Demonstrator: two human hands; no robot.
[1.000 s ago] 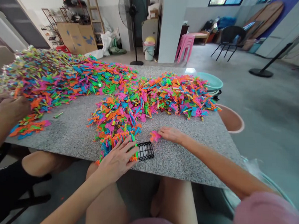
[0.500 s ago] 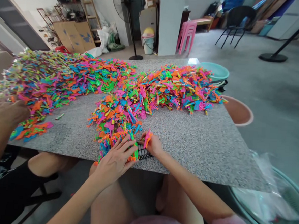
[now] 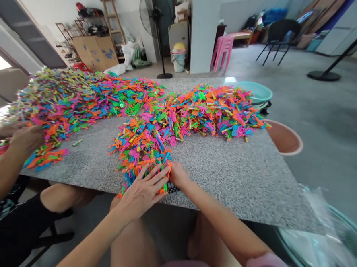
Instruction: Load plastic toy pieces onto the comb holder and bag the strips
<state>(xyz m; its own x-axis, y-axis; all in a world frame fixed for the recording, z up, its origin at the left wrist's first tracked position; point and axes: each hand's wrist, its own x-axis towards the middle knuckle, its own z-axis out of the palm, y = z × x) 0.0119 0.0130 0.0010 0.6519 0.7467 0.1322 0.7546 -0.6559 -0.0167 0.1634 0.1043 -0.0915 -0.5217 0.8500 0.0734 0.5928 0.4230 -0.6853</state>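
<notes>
My left hand (image 3: 144, 191) lies with fingers stretched and spread over a packed row of small bright plastic pieces (image 3: 130, 175) at the table's near edge. The row stands in a black grid-like rack (image 3: 172, 187), of which only the right end shows. My right hand (image 3: 178, 175) is closed at the right end of the row, its fingertips pinched on an orange plastic piece (image 3: 169, 169). Just beyond both hands, a loose heap of pink, orange, green and blue pieces (image 3: 142, 135) spreads over the table. The exact kind of piece is too small to make out.
More pieces (image 3: 210, 111) are heaped along the speckled stone table (image 3: 239, 173). At the left, another person's hands (image 3: 27, 138) work at the pile. Blue (image 3: 255, 91) and brown basins (image 3: 282, 138) stand past the right edge, and a tub with plastic bags (image 3: 326, 243) sits lower right.
My right hand has moved left with its pieces, from above the bare grid to the end of the row. My left hand stays spread on the row. The view has tilted slightly upward.
</notes>
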